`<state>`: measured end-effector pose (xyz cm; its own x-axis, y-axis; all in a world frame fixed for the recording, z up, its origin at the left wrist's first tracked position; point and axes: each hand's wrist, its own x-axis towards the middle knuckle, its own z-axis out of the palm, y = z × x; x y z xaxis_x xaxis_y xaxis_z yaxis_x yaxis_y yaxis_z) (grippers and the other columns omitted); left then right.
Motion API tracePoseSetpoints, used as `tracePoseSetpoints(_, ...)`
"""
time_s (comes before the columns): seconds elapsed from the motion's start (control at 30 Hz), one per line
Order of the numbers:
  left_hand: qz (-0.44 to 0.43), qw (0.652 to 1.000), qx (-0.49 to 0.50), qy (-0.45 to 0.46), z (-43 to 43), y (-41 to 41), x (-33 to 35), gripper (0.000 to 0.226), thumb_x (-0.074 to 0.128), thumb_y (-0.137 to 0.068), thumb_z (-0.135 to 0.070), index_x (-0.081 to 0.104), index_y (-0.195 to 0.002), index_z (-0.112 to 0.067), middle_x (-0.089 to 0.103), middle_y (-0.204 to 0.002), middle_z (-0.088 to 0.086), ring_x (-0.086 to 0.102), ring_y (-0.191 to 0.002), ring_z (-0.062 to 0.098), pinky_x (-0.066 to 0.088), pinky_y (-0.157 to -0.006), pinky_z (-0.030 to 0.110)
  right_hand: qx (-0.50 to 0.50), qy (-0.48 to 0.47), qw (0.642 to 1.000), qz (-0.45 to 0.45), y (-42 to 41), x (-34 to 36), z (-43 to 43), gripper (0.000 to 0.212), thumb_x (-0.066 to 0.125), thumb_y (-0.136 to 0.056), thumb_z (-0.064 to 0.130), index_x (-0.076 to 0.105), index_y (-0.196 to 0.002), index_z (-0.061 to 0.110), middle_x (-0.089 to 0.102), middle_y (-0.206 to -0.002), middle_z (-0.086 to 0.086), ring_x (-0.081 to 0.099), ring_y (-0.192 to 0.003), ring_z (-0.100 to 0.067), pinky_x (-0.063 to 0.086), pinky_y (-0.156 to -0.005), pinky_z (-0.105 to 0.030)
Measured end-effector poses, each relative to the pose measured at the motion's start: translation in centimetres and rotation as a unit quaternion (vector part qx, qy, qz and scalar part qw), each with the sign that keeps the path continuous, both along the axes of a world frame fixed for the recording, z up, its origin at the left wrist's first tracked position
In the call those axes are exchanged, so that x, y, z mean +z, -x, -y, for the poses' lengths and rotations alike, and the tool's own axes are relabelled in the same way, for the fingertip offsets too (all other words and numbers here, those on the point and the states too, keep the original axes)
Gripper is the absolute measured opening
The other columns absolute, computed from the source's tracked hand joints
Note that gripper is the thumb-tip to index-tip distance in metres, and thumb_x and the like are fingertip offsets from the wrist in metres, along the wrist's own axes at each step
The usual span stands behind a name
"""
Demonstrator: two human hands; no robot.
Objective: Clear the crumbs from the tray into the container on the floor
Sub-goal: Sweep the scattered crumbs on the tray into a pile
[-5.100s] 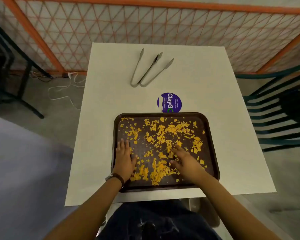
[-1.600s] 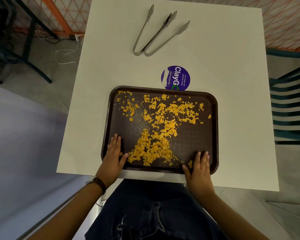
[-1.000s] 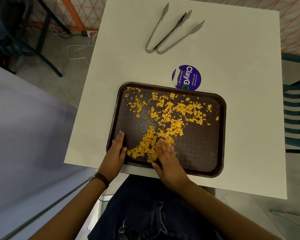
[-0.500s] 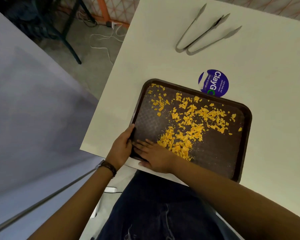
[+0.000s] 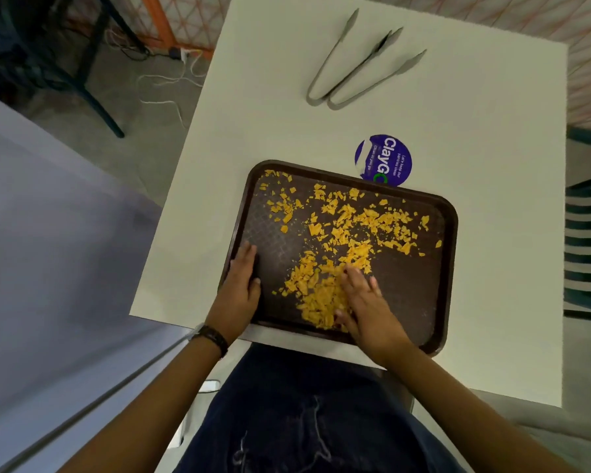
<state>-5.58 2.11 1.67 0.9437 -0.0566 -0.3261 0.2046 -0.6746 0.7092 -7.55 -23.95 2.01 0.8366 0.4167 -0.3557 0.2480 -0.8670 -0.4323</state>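
Right now the dark brown tray (image 5: 434, 302) sits at the near edge of the white table (image 5: 492, 131), strewn with orange crumbs (image 5: 348, 233) that pile thickest near the front. One left hand (image 5: 241, 285) clasps the tray's left rim; one right hand (image 5: 365, 305) lies flat, fingers spread, on the pile. Two metal tongs (image 5: 352, 66) and one purple sticker (image 5: 384, 160) lie beyond.
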Motion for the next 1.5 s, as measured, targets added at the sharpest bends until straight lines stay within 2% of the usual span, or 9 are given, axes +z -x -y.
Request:
tracePoseSetpoints(0.13,-0.007,0.994,-0.046,-0.102,2.8,-0.6,-1.9,0.080,0.019,-0.085,-0.054,-0.004,-0.146,-0.009,-0.018,-0.150,0.000,-0.017,-0.141,0.017,-0.012,-0.115,0.037,-0.184,-0.020,0.983,-0.023,1.0,-0.5,2.3,0.070,0.028,-0.094,0.050,-0.003,-0.147,0.016,-0.014,-0.154,0.004,-0.015,-0.144,-0.010,-0.009,-0.117,-0.029)
tracePoseSetpoints(0.23,-0.029,0.989,-0.045,-0.136,5.1,0.0,-2.9,0.084,0.012,-0.083,-0.060,-0.009,-0.145,-0.007,-0.021,-0.149,0.003,-0.020,-0.140,0.018,-0.014,-0.115,0.039,-0.259,-0.024,0.965,-0.030,1.9,-1.3,3.1,0.078,0.024,-0.093,0.061,-0.002,-0.149,0.012,-0.014,-0.155,0.002,-0.016,-0.143,-0.011,-0.008,-0.118,-0.031)
tracePoseSetpoints(0.3,-0.038,0.986,-0.057,-0.149,6.6,0.4,-3.2,0.084,0.009,-0.084,-0.063,-0.012,-0.144,-0.008,-0.021,-0.151,0.005,-0.021,-0.140,0.019,-0.016,-0.115,0.040,-0.300,-0.029,0.953,-0.041,2.1,-1.7,3.2,0.077,0.029,-0.093,0.053,-0.001,-0.149,0.010,-0.012,-0.157,-0.002,-0.017,-0.142,-0.012,-0.007,-0.118,-0.033)
tracePoseSetpoints(0.47,-0.031,0.991,-0.096,-0.091,9.3,0.0,-2.8,0.081,0.008,-0.083,-0.066,-0.021,-0.141,-0.018,-0.026,-0.151,0.003,-0.028,-0.138,0.015,-0.034,-0.102,0.023,-0.319,-0.014,0.946,-0.059,1.9,-2.6,2.8,0.078,0.026,-0.094,0.054,-0.005,-0.150,0.009,-0.019,-0.157,-0.004,-0.025,-0.140,-0.014,-0.019,-0.112,-0.028)
tracePoseSetpoints(0.67,-0.023,0.993,-0.115,0.005,10.7,-1.2,-1.8,0.076,0.026,-0.090,-0.052,-0.016,-0.145,-0.022,-0.025,-0.153,-0.005,-0.022,-0.142,0.016,-0.028,-0.102,0.015,-0.316,-0.045,0.946,-0.063,2.0,-2.3,3.1,0.081,0.025,-0.089,0.055,-0.008,-0.149,0.011,-0.026,-0.150,0.005,-0.025,-0.141,-0.014,-0.015,-0.116,-0.033)
tracePoseSetpoints(0.87,-0.021,0.998,-0.059,0.019,7.3,-5.7,-0.5,0.069,0.036,-0.094,-0.039,-0.013,-0.142,-0.033,-0.018,-0.152,-0.012,-0.018,-0.137,0.018,0.000,-0.106,0.042,-0.329,-0.064,0.942,-0.008,-1.0,-1.6,5.7,0.077,0.028,-0.090,0.051,-0.003,-0.149,0.012,-0.017,-0.152,0.008,-0.018,-0.141,-0.008,-0.010,-0.115,-0.026)
tracePoseSetpoints(1.1,0.012,0.998,-0.051,-0.044,4.5,-9.8,-1.6,0.065,0.036,-0.096,-0.034,0.000,-0.148,-0.018,-0.006,-0.158,-0.001,-0.010,-0.145,0.018,-0.007,-0.115,0.031,-0.369,-0.045,0.928,0.041,-5.8,-3.7,7.9,0.066,0.038,-0.098,0.039,0.011,-0.150,0.009,-0.003,-0.160,-0.009,-0.011,-0.144,-0.016,-0.003,-0.119,-0.036)
tracePoseSetpoints(1.27,0.001,0.999,-0.035,-0.036,4.4,-9.9,-1.5,0.065,0.037,-0.096,-0.034,0.000,-0.148,-0.021,-0.004,-0.158,-0.003,-0.007,-0.145,0.020,-0.002,-0.113,0.031,-0.315,-0.007,0.949,0.021,-6.4,-4.0,4.7,0.067,0.024,-0.098,0.047,0.000,-0.150,0.012,-0.010,-0.159,-0.006,-0.018,-0.144,-0.016,-0.013,-0.116,-0.032)
tracePoseSetpoints(1.5,-0.005,0.999,-0.026,-0.036,4.6,-9.1,-1.4,0.064,0.036,-0.096,-0.034,-0.001,-0.147,-0.024,-0.008,-0.157,-0.006,-0.008,-0.144,0.019,0.001,-0.111,0.032,-0.186,-0.173,0.967,-0.033,-5.1,-2.5,0.1,0.070,0.029,-0.093,0.049,0.002,-0.150,0.019,-0.010,-0.157,0.005,-0.011,-0.146,-0.012,-0.008,-0.117,-0.028)
